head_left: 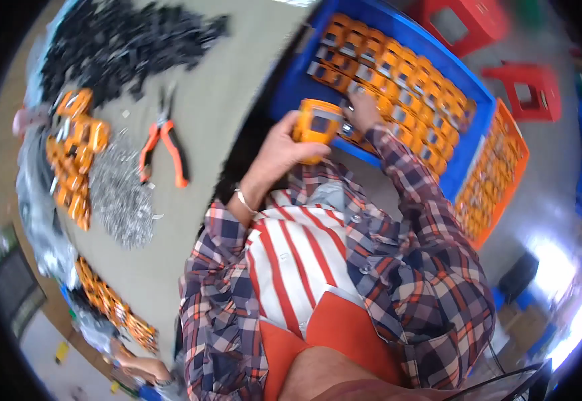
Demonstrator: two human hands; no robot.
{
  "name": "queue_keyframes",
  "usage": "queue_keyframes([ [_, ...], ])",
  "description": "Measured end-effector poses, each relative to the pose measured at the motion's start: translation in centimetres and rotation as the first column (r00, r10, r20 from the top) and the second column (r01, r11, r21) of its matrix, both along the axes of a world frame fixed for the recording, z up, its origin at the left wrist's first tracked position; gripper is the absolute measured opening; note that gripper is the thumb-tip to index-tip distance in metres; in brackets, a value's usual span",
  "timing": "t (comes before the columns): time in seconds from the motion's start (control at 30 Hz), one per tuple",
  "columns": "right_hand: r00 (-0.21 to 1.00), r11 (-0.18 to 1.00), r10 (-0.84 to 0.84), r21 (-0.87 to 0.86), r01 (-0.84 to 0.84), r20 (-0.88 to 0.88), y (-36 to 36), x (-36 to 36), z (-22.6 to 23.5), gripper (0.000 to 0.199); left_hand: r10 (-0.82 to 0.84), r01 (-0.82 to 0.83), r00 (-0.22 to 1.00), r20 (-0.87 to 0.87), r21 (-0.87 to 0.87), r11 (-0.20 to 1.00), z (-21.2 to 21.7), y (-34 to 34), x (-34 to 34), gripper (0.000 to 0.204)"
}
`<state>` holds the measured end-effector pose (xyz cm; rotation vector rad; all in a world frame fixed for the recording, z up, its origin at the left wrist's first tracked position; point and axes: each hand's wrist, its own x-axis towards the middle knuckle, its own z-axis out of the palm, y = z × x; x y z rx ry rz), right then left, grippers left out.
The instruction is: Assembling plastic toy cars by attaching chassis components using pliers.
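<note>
My left hand [289, 142] is closed around an orange toy car [319, 125], whose dark window faces up, just outside the near left side of a blue crate [283, 97]. Over that side of the crate my right hand [364, 109] reaches in among rows of orange toy cars [398, 85]. Its fingers point down beside the cars at the near left edge. They are blurred and partly hidden, so I cannot see whether they grip one.
Pliers [164, 137] with orange handles lie on the table [201, 100], near black parts [130, 50], thin metal pieces [120, 190] and orange car shells [77, 150]. An orange crate [505, 200] of similar parts and red stools [525, 93] stand right. Another person's hand [144, 366] is at lower left.
</note>
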<state>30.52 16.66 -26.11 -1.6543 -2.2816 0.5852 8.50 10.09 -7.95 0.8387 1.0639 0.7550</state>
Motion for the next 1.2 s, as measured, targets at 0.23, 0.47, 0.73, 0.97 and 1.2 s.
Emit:
queue_keyframes([
  [0.23, 0.926, 0.976, 0.217, -0.051, -0.211, 0.310, -1.2, 0.7, -2.6, 0.028, -0.016, -0.049, 0.961, 0.275, 0.227, 0.973, 9.6, -3.7, -1.9, 0.063],
  [0.47, 0.821, 0.971, 0.232, -0.074, -0.228, 0.522, -1.0, 1.3, -3.5, 0.042, 0.767, -0.804, 0.567, 0.299, 0.401, 0.438, 15.6, -10.3, -19.1, 0.053],
  [0.73, 0.755, 0.914, 0.381, -0.343, -0.218, 0.534, 1.7, -0.4, -1.3, 0.038, 0.996, -0.859, 0.005, 0.086, 0.511, -0.040, 14.9, -12.3, -42.9, 0.042],
  [0.97, 0.944, 0.886, 0.329, -0.356, -0.297, 0.030, 1.0, 2.9, 1.1, 0.028, 0.984, -0.931, 0.157, -0.080, 0.321, 0.175, 10.4, -5.2, -49.1, 0.044],
  [1.2, 0.834, 0.663, -0.319, -0.735, -0.143, -0.449, 4.9, 5.6, 4.2, 0.036, 0.728, -0.747, -0.217, -0.650, 0.591, 0.305, 10.1, -11.4, -52.1, 0.064],
])
